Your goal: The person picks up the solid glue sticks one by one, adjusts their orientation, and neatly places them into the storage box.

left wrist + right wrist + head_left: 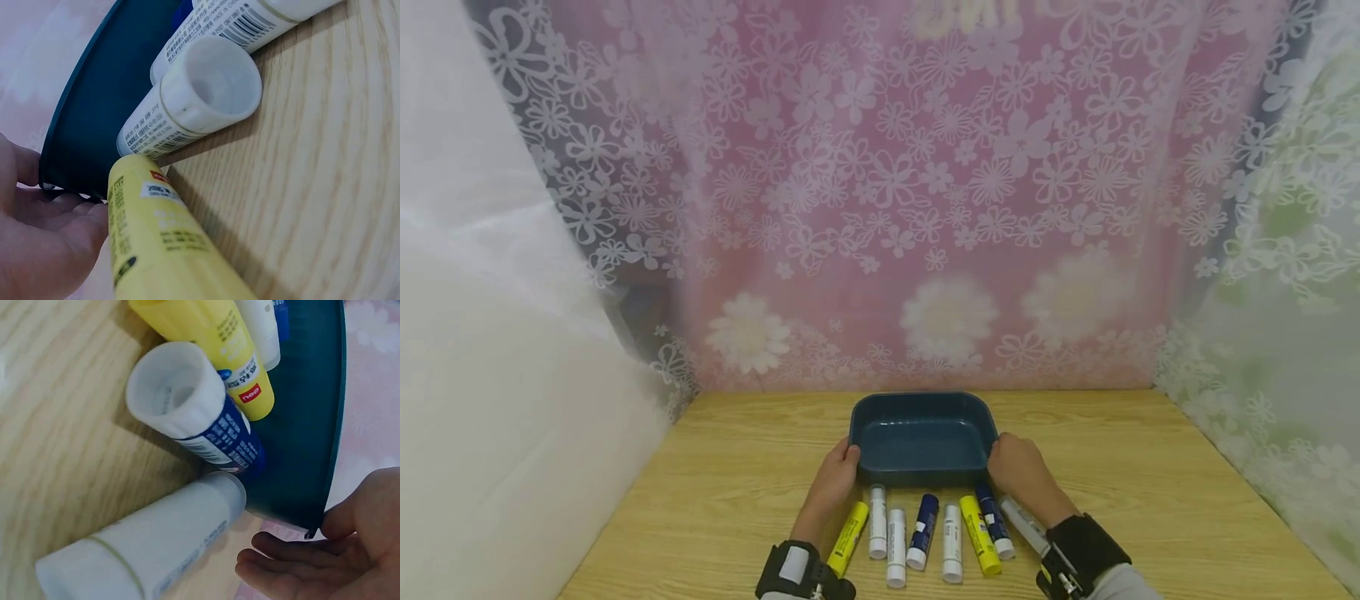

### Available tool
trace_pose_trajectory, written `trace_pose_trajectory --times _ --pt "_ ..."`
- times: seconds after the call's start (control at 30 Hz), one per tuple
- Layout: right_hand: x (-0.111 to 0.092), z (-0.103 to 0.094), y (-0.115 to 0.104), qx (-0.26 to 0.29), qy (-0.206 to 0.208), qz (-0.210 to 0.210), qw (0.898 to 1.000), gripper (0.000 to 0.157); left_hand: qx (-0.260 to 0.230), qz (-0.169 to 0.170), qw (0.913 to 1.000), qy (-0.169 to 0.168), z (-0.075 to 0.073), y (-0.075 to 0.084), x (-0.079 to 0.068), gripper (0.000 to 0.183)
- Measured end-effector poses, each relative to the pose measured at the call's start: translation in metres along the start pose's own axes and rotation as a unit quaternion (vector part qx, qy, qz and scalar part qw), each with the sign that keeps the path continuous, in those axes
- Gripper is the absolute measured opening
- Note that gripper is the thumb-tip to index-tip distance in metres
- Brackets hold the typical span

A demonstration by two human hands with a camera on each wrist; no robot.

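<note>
A dark teal rectangular tray (917, 446) with bare insides sits in the middle of the table. My left hand (833, 479) grips its left end, thumb at the rim and fingers beneath, as the left wrist view shows. At the opposite end, my right hand (1024, 471) pinches the rim between thumb and fingers. Several glue sticks lie in a loose row before the tray: a yellow glue stick (848, 540) by my left wrist, white ones (897, 546), blue ones (922, 532), another yellow one (981, 533), and a white one (150, 537) beside my right hand.
The wood-grain table (715, 500) runs back to a pink flowered curtain (925, 208). A white sheet (497, 333) hangs along the left, and a flowered translucent sheet (1285, 358) along the right. Black straps (1086, 546) wrap both wrists.
</note>
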State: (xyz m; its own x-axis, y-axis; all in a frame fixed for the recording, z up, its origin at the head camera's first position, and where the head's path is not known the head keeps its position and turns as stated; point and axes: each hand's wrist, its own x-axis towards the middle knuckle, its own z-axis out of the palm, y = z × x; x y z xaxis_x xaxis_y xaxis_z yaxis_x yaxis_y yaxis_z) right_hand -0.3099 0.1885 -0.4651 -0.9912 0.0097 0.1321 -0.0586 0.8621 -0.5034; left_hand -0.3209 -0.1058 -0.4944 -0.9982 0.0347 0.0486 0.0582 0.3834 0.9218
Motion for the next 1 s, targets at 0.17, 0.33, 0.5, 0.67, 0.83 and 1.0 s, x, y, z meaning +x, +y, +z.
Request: trace_pose_trajectory --times 0.17,0.33,0.5,0.67,0.83,1.0 --pt "-0.004 -0.001 -0.002 -0.017 0.001 -0.001 1.000 0.036 -0.001 0.004 1.0000 0.006 -0.001 -0.002 0.000 0.046" --pt "-0.010 -0.003 -0.003 -0.012 0.014 -0.004 1.000 0.044 -0.008 0.006 0.9999 0.007 -0.002 -0.001 -0.002 0.046" --pt "-0.015 -0.011 -0.010 -0.036 0.022 -0.005 0.999 0.045 -0.013 0.009 0.9999 0.004 -0.002 -0.002 -0.002 0.046" --pt "-0.026 -0.020 -0.018 -0.058 0.017 -0.013 0.998 0.039 -0.014 0.008 0.9999 -0.001 0.001 -0.003 -0.002 0.047" --pt "-0.037 -0.029 -0.026 -0.064 0.010 -0.027 0.998 0.040 -0.007 0.009 0.9999 0.003 0.002 -0.002 -0.001 0.046" --pt "-0.044 -0.034 -0.027 -0.065 0.004 -0.035 0.997 0.035 -0.013 0.004 0.9999 -0.001 0.002 -0.002 -0.001 0.047"
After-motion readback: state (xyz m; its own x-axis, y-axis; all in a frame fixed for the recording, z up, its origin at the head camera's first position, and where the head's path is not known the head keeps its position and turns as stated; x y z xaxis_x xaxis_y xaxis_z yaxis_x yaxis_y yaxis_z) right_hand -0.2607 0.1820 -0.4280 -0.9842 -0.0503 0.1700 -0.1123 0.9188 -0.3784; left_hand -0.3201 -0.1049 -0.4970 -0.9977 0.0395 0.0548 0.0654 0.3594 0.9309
